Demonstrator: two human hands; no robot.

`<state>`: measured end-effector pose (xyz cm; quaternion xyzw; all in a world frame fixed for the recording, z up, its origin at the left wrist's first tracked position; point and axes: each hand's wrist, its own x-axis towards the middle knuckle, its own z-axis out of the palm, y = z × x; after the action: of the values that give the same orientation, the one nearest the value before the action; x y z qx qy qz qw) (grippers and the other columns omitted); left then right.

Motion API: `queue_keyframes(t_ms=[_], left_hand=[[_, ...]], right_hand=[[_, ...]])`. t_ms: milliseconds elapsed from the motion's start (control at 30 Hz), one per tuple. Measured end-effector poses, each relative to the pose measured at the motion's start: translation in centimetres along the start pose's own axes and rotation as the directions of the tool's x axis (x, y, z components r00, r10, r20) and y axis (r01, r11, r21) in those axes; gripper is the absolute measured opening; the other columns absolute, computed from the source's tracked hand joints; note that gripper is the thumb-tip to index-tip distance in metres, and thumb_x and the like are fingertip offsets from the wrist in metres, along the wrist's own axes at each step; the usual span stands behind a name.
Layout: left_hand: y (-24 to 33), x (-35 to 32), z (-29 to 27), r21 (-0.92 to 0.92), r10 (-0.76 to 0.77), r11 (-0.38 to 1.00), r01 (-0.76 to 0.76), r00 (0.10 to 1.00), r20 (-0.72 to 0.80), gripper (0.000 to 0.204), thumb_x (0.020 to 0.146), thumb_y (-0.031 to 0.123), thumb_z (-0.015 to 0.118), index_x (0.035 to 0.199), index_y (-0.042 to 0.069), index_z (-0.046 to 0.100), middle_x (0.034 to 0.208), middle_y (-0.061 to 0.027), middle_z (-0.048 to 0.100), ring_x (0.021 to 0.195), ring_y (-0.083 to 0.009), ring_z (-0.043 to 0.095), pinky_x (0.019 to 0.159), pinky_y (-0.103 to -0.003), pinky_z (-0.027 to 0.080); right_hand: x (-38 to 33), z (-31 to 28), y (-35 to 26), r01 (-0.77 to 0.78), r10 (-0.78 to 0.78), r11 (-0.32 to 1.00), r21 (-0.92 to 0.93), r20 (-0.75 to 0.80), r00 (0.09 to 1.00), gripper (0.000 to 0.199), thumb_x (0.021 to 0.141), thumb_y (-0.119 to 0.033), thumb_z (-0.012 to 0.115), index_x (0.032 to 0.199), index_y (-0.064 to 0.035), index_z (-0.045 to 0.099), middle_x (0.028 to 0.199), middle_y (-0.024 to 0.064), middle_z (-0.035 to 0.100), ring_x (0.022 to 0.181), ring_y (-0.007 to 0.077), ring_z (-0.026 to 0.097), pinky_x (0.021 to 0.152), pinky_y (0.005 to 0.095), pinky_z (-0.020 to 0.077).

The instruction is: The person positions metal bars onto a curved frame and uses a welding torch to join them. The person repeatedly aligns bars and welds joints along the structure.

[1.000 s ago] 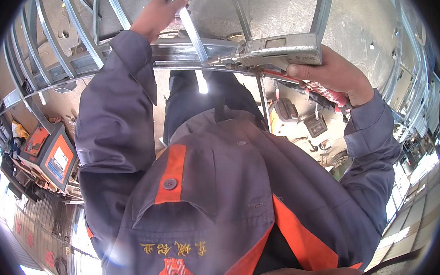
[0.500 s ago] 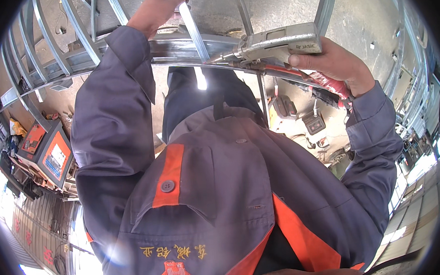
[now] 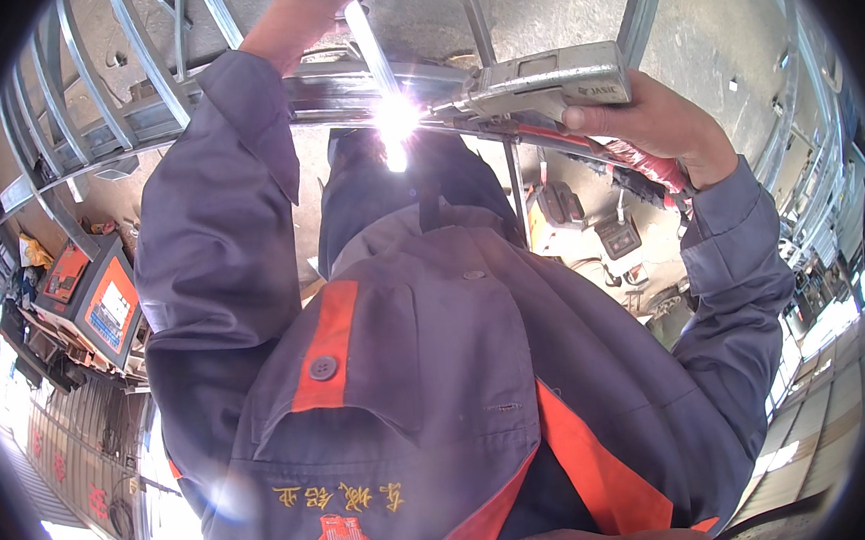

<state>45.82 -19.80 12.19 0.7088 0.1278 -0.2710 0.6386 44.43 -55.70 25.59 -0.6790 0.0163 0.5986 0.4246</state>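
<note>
Jacket point(image 3: 445, 313): dark grey cloth with orange bands, creased along both sleeves.
Right hand point(image 3: 665, 131): clamped round a welding gun, thumb against its side, the remaining fingers largely hidden.
Welding gun point(image 3: 545, 80): scuffed, silver-grey, boxy body narrowing to a nozzle aimed left, red wrapping point(image 3: 647, 168) below.
Left hand point(image 3: 297, 25): fingers clamped on the upper part of a metal strip, near the top edge of the view.
Metal strip point(image 3: 367, 47): narrow, shiny, running down to a grooved metal rail point(image 3: 335, 91); glare hides whether they touch.
Glare point(image 3: 397, 117): a white-violet burst swallows the strip's lower end just beside the nozzle, where half a second earlier bare metal showed; both hands keep nearly the same positions.
Slats point(image 3: 153, 65): smooth, silvery lengths ranged along the rail at left.
Floor point(image 3: 576, 18): pale grey, stained, beyond the rail.
Wall point(image 3: 65, 451): ribbed panels, far left.
</note>
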Motion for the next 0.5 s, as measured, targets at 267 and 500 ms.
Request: queue_keyframes(t_ms=[267, 500], left_hand=[[1.3, -0.5, 0.4, 0.051, -0.024, 0.998, 0.023, 1.000, 0.007, 0.046, 0.100, 0.017, 0.058, 0.142, 0.000, 0.050, 0.105, -0.0097, 0.064, 0.093, -0.0198, 0.062, 0.081, -0.036, 0.054], [2.4, -0.6, 0.8, 0.176, -0.131, 0.975, 0.135, 0.991, -0.036, 0.051, 0.101, 0.019, 0.057, 0.146, -0.001, 0.044, 0.107, -0.0121, 0.064, 0.096, -0.0215, 0.064, 0.080, -0.036, 0.055]], right_hand=[[-0.2, 0.0, 0.0, 0.018, -0.018, 1.000, -0.007, -0.009, 1.000, 0.066, 0.092, -0.038, 0.080, 0.141, 0.0015, 0.058, 0.132, 0.0158, 0.067, 0.122, 0.0240, 0.061, 0.106, 0.0367, 0.0472], [-0.6, 0.0, -0.2, 0.007, -0.007, 0.999, 0.036, -0.003, 1.000, 0.068, 0.092, -0.038, 0.081, 0.142, 0.0018, 0.057, 0.133, 0.0159, 0.066, 0.123, 0.0238, 0.061, 0.106, 0.0363, 0.0471]])
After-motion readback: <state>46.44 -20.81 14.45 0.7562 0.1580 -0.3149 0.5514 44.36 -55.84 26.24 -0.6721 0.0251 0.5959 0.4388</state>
